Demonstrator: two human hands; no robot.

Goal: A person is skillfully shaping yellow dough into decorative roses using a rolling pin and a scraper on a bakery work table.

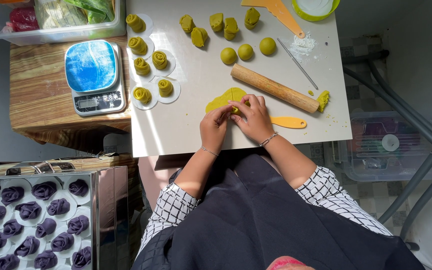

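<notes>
My left hand (214, 128) and my right hand (254, 118) meet over flattened yellow-green dough rounds (219, 99) on the pale board (176, 130). The fingertips of both hands pinch and roll the near end of the dough. A wooden rolling pin (274, 88) lies just beyond my right hand. An orange tool handle (289, 122) pokes out from under my right hand. Finished rose-shaped dough rolls (142, 94) sit on white paper discs to the left.
Dough balls (246, 51) and folded dough pieces (216, 25) lie at the far side with a thin stick (297, 62) and an orange scraper (281, 12). A blue-topped kitchen scale (94, 75) stands left. A steel tray (103, 210) of purple dough roses is lower left.
</notes>
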